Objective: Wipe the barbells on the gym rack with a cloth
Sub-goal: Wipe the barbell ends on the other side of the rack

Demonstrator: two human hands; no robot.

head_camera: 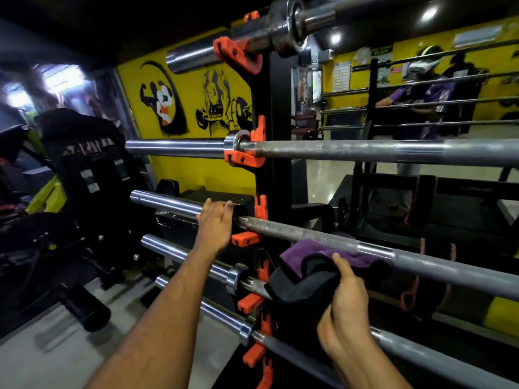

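A person at a gym rack (276,175), one hand on a barbell and a cloth in the other.

The left hand (214,224) lies with relaxed, slightly spread fingers over the sleeve of the third barbell (323,237) from the top, just left of the rack's black upright and its orange hooks (247,238). The right hand (346,301) grips a bunched purple and black cloth (306,269), thumb curled over its top; the cloth sits just below that same bar's shaft, right of the upright, though whether it touches the bar cannot be told. Other barbells rest above and below on the rack, against a yellow wall (196,108).
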